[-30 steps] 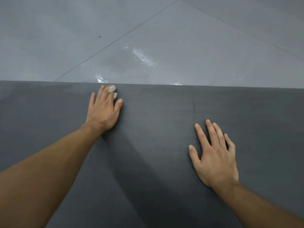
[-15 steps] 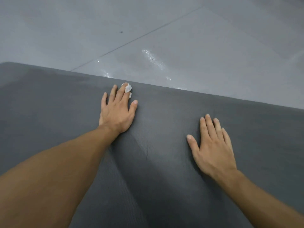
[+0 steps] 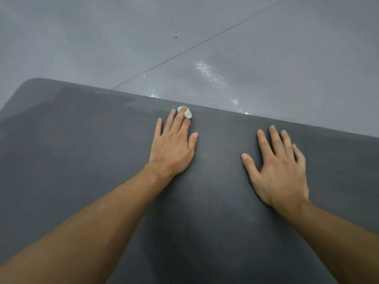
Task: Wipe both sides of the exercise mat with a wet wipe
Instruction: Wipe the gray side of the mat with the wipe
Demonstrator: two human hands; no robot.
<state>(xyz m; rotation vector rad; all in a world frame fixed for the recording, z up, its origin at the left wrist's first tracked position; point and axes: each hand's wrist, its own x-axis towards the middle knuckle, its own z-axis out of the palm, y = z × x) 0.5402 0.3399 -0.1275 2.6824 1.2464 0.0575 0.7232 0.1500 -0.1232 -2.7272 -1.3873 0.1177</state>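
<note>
A dark grey exercise mat (image 3: 71, 160) lies flat on the floor and fills the lower view, its rounded far-left corner visible. My left hand (image 3: 174, 146) lies palm down near the mat's far edge, fingers straight. It presses a small white wet wipe (image 3: 185, 112), which peeks out at the index and middle fingertips. My right hand (image 3: 276, 167) rests flat on the mat to the right, fingers spread and holding nothing. A darker damp patch shows on the mat toward the left corner.
Grey floor (image 3: 102, 37) with a thin seam line lies beyond the mat. Shiny wet streaks (image 3: 207, 72) mark the floor just past the mat's far edge.
My view has swung left, bringing the mat's far-left corner into sight. My left hand with the wipe has slid a little right along the far edge. My right hand has moved closer to that edge.
</note>
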